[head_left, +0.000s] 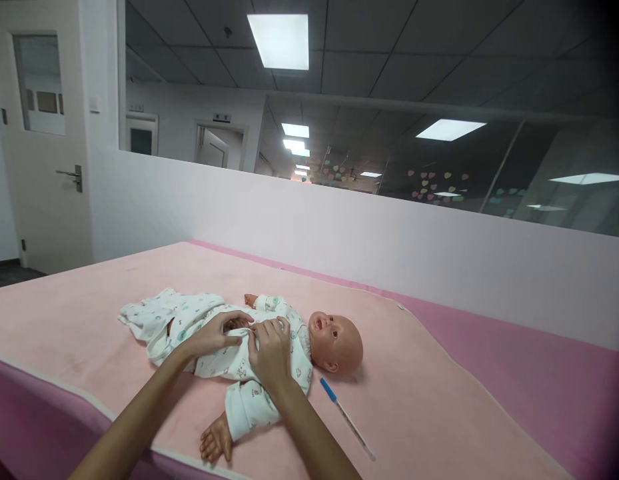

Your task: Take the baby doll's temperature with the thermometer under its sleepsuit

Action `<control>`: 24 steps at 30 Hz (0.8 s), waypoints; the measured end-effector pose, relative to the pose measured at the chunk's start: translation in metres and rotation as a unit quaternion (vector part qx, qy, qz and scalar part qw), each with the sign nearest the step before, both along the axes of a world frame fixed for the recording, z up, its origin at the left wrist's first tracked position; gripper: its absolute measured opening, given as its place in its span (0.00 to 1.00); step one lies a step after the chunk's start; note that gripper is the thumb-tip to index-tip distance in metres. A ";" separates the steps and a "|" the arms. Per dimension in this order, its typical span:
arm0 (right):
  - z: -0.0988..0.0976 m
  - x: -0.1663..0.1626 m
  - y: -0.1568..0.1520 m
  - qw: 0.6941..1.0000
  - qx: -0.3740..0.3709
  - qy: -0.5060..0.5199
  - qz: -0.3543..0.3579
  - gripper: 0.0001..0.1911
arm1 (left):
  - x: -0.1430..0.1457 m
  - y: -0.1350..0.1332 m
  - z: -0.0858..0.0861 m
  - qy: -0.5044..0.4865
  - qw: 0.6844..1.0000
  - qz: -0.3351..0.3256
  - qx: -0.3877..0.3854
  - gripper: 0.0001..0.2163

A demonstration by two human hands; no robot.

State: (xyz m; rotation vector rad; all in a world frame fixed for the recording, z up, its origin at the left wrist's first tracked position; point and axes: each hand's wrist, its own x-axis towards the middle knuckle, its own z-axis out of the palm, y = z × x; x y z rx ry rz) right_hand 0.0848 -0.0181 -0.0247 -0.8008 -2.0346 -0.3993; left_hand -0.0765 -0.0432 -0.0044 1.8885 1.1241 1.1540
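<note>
A baby doll [336, 341] lies on its back, its head to the right. It wears a white printed baby top [222, 367] and matching trousers [162, 310]. My left hand [222, 333] is curled over the front of the top, with thumb and fingertips at its edge. Close beside it, my right hand [270, 343] pinches the cloth at the doll's chest. The fingertips nearly meet, and whatever fastening is between them is too small to make out.
A slim clear stick with a blue cap [328, 390] lies near the doll's head. Beneath everything is a pink padded mat [414, 400] with a white-trimmed edge. A low white wall [339, 230] with a window above stands behind, and a door [46, 167] is at the left.
</note>
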 end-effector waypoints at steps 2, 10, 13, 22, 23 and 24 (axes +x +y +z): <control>0.000 0.000 0.000 1.000 -0.003 0.001 0.003 0.05 | 0.000 -0.001 0.000 -0.024 1.000 0.009 -0.001 0.19; -0.002 0.001 0.000 1.000 -0.002 -0.009 0.005 0.04 | 0.002 0.002 -0.003 -0.011 1.000 0.007 0.007 0.17; -0.001 0.000 -0.001 1.000 -0.004 -0.008 0.005 0.04 | 0.003 0.002 -0.002 0.011 1.000 0.005 0.014 0.16; 0.000 0.000 -0.001 1.000 -0.012 -0.008 0.006 0.04 | 0.003 0.000 -0.002 -0.009 1.000 0.015 -0.002 0.16; 0.000 0.000 -0.001 1.000 -0.014 -0.008 0.006 0.05 | 0.004 -0.001 -0.001 -0.013 1.000 0.013 -0.006 0.16; 0.000 0.000 -0.001 1.000 -0.015 -0.008 0.005 0.05 | 0.004 -0.001 0.000 -0.017 1.000 0.009 -0.009 0.15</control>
